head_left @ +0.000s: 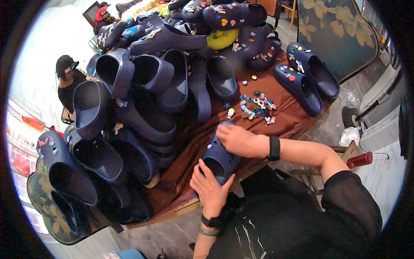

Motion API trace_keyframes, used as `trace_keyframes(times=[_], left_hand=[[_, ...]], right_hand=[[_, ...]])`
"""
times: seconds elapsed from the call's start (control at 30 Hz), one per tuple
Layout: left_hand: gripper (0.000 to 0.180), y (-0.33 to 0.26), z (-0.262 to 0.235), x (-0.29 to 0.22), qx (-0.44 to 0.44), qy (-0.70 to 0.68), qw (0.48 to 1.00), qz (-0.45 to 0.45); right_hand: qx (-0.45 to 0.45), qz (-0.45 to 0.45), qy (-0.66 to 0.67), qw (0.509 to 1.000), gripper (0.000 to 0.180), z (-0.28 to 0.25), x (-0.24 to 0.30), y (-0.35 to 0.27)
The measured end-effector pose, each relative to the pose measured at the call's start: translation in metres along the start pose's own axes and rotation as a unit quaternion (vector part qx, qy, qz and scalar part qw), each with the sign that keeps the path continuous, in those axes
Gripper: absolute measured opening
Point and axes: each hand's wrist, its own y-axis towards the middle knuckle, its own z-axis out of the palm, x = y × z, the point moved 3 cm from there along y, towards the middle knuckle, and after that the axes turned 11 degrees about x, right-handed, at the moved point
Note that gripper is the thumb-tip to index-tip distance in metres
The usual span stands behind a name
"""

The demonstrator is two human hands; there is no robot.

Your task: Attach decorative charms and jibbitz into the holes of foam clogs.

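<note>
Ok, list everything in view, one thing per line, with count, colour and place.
held clog: one, navy, at the table's near edge, between both hands
plain clogs: many, navy, piled on the table's left and middle
decorated clogs: several, navy with coloured charms, stacked at the far side
pair of clogs: two, navy with a few charms, far right on the table
loose charms: a small heap, mixed colours, right of middle
yellow round thing: one, among the far clogs
tablecloth: one, brown, over the table
red can: one, right of the table
seated person: one, in black, far left
left hand: grips the clog's heel; dark and green bands at the wrist
right hand: on the clog's toe; black wristband
</note>
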Motion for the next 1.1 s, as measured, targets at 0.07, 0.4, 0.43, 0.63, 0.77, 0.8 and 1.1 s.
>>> trace_keyframes(times=[0.07, 0.4, 0.43, 0.63, 0.77, 0.8, 1.1], left_hand=[[0.113, 0.0, 0.0, 0.0, -0.001, 0.004, 1.0, -0.005], [0.113, 0.001, -0.001, -0.001, -0.007, -0.004, 1.0, -0.004], [0.113, 0.001, -0.001, 0.0, 0.001, -0.006, 1.0, -0.006], [0.109, 0.002, -0.001, 0.0, -0.019, 0.013, 1.0, 0.01], [0.114, 0.0, 0.0, 0.001, 0.006, 0.003, 1.0, -0.005], [0.114, 0.001, 0.0, 0.0, -0.003, 0.004, 1.0, -0.002], [0.11, 0.001, -0.002, -0.002, -0.031, 0.006, 0.999, -0.009]], right_hand=[[-0.079, 0.06, 0.201, 0.974, 0.026, 0.007, -0.02, -0.008], [0.031, 0.091, 0.468, 0.879, 0.027, 0.02, -0.065, 0.009], [0.072, 0.087, 0.391, 0.913, 0.032, 0.017, -0.067, 0.015], [0.327, 0.101, 0.442, 0.829, 0.047, 0.018, -0.077, 0.057], [0.347, 0.12, 0.429, 0.825, 0.041, 0.02, -0.074, 0.062], [0.347, 0.121, 0.427, 0.826, 0.041, 0.02, -0.072, 0.061], [-0.015, 0.276, 0.35, 0.895, 0.023, 0.022, -0.127, -0.035]])
